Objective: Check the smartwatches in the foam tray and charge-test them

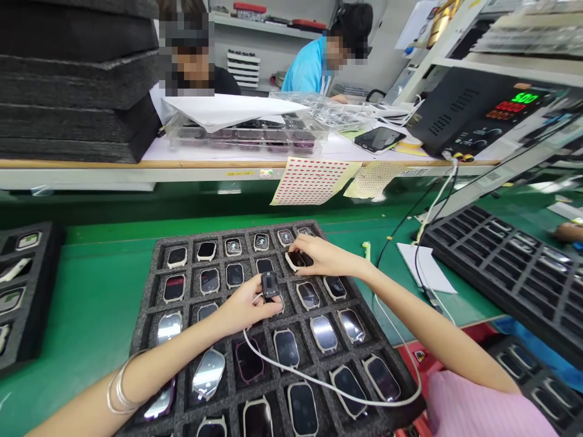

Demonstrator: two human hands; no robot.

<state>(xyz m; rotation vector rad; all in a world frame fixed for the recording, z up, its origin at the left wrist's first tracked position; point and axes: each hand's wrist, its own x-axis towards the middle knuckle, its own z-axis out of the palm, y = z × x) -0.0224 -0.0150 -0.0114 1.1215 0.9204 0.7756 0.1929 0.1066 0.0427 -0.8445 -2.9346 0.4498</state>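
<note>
My left hand (249, 305) is closed on a small black device (269, 284) with a white cable (314, 381) running from it. It is held over the middle of a grey foam tray (152, 285) whose compartments hold several smartwatches without straps. Beyond it to the right, my right hand (321, 255) grips a pale-framed smartwatch (295, 260) by its edges, over a compartment of the second row. Fingers partly hide that watch. A few watches in the back row, such as this one (261, 242), have lit screens; most others look dark or reflective.
More foam trays stand at left (45, 303) and right (514, 261). Behind is a raised shelf (195, 164) with stacked black foam (77, 91), a phone (380, 139) and a power supply (473, 115). Cables hang beside a white paper pad (426, 267). Two people sit beyond.
</note>
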